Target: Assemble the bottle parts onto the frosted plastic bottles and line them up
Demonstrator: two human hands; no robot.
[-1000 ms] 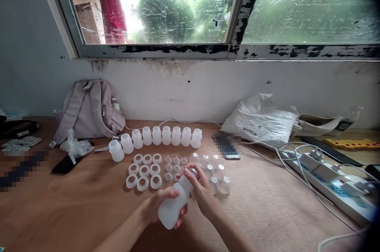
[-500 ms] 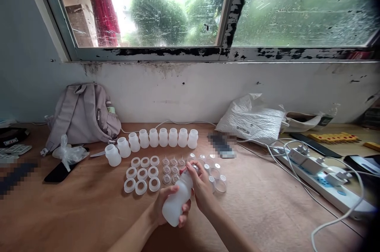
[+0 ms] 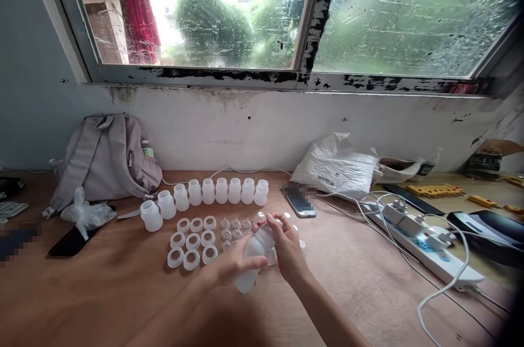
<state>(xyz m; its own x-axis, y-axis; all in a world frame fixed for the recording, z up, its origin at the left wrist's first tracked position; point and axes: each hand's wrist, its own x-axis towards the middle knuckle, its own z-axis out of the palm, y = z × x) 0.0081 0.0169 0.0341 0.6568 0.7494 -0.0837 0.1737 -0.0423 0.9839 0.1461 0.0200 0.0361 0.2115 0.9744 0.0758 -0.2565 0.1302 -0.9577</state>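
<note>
My left hand [image 3: 229,266] is wrapped round the body of a white translucent plastic bottle [image 3: 250,259], held tilted above the wooden table [image 3: 347,281]. My right hand [image 3: 286,246] is closed round the bottle's neck and top. Behind the hands a curved row of several matching bottles [image 3: 213,191] stands upright. In front of that row lie several white rings [image 3: 192,238] in a grid, then several small nipple-like pieces [image 3: 235,224]. The clear caps to the right of those pieces are mostly hidden by my right hand.
A grey backpack [image 3: 106,159] leans on the wall at the left, with a knotted plastic bag [image 3: 85,213] and a black phone [image 3: 67,240] before it. A second phone [image 3: 299,202], a white plastic sack [image 3: 339,167] and a power strip [image 3: 421,240] with cables lie to the right.
The camera has swung right and slightly up. Both hands have lifted the bottle a little higher and closer to the small pieces, the left hand now covering more of its body.
</note>
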